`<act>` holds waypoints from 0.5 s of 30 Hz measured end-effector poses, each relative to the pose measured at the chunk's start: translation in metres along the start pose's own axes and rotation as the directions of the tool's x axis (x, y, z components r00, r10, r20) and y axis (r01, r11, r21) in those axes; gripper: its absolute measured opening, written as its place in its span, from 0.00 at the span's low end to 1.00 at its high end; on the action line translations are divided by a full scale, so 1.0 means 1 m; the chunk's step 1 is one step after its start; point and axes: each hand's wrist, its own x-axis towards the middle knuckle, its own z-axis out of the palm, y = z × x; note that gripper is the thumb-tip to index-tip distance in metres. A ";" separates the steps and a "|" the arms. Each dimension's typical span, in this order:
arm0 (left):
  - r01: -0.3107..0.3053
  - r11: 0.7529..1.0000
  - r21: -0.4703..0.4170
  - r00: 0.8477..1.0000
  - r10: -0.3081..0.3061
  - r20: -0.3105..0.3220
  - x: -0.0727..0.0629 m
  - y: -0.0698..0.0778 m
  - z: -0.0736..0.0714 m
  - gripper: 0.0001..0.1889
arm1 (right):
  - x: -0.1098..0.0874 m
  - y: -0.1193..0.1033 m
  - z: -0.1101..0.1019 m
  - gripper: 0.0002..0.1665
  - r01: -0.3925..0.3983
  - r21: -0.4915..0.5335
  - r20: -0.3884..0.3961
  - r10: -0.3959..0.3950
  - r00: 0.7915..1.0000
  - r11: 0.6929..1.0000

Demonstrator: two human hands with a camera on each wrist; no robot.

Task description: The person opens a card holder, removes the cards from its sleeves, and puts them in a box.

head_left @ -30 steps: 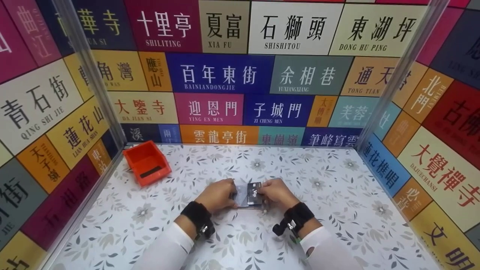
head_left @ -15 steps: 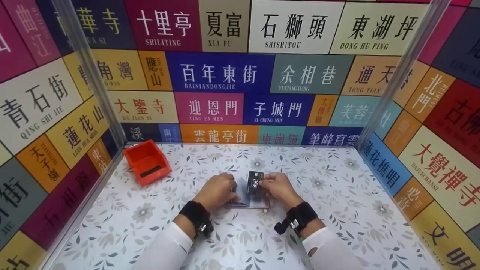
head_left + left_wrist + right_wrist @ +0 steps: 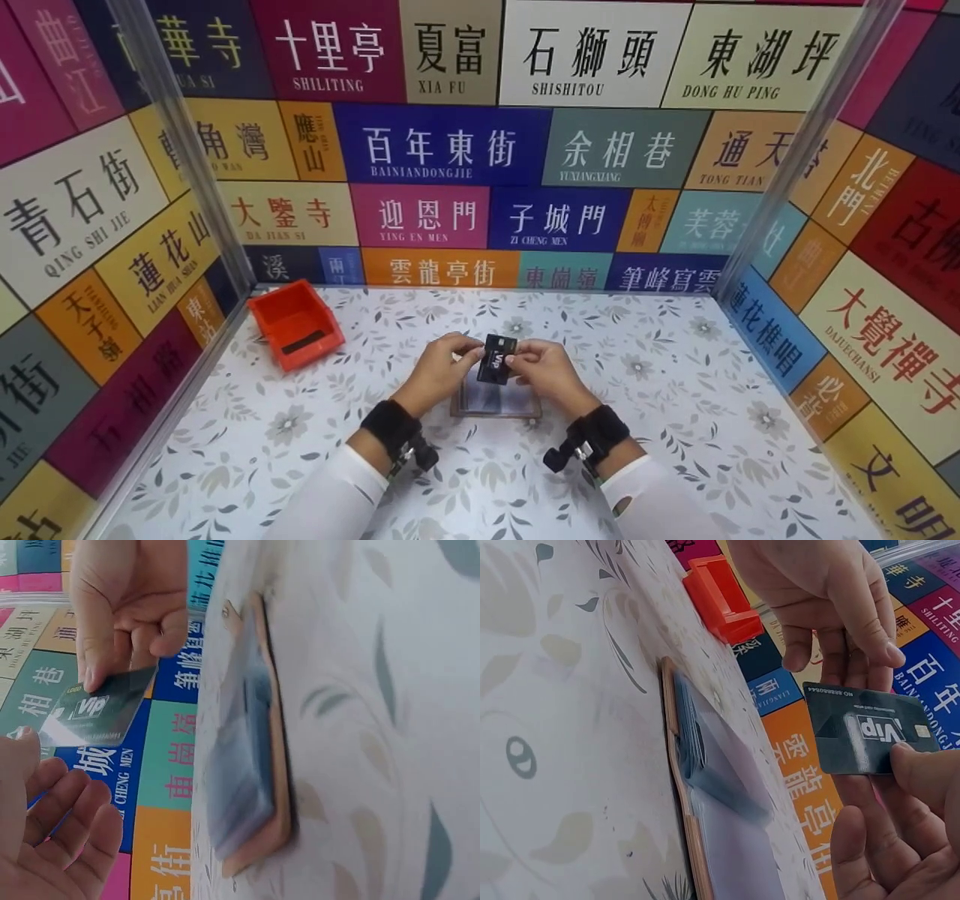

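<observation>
The red-orange bin (image 3: 292, 315) stands at the far left of the desk (image 3: 187, 472), well apart from both hands, with a black strip (image 3: 303, 342) showing low inside it; whether that is a slot or something lying there cannot be told. Nearer the person, a card holder (image 3: 499, 401) lies open on the desk, its clear sleeves (image 3: 739, 855) facing up; what the stacked sleeves contain is not clear. The dark VIP card (image 3: 495, 358) is off the desk, raised above the holder's far part and between the two hands. The right hand (image 3: 555, 370) pinches it by one edge, thumb on the printed face and fingers behind. The left hand (image 3: 436, 367) is at the opposite edge, fingers loosely bent with their tips partly hidden behind the card, thumb just beside the edge; contact there cannot be made out. The card is a flat, glossy rectangle with rounded corners, white lettering and a small metallic chip. The holder's tan cover has rounded corners and a smooth, leather-like look, while its sleeves are thin, bluish and translucent. Grey and beige leaves pattern the white desk.
</observation>
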 end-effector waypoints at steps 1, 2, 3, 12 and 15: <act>0.016 0.999 -0.034 1.000 -0.016 0.004 0.000 0.001 0.000 0.12 | 0.000 0.000 0.001 0.10 0.009 0.014 0.004 -0.010 1.000 1.000; 0.032 0.998 -0.057 0.999 -0.032 0.009 0.001 0.003 0.000 0.12 | 0.001 0.002 0.002 0.10 0.015 0.030 0.008 -0.016 1.000 0.999; 0.044 0.996 -0.081 0.999 -0.043 0.013 0.001 0.004 0.000 0.12 | 0.000 0.001 0.003 0.10 0.015 0.042 0.011 -0.016 1.000 0.999; 0.059 0.987 -0.148 0.998 -0.064 -0.027 0.001 0.007 0.000 0.05 | -0.005 -0.005 0.011 0.10 -0.001 0.112 0.027 -0.002 1.000 0.994; 0.066 0.989 -0.130 0.997 -0.071 -0.032 0.000 0.007 0.000 0.04 | -0.006 -0.005 0.012 0.11 -0.010 0.125 0.025 0.007 1.000 0.992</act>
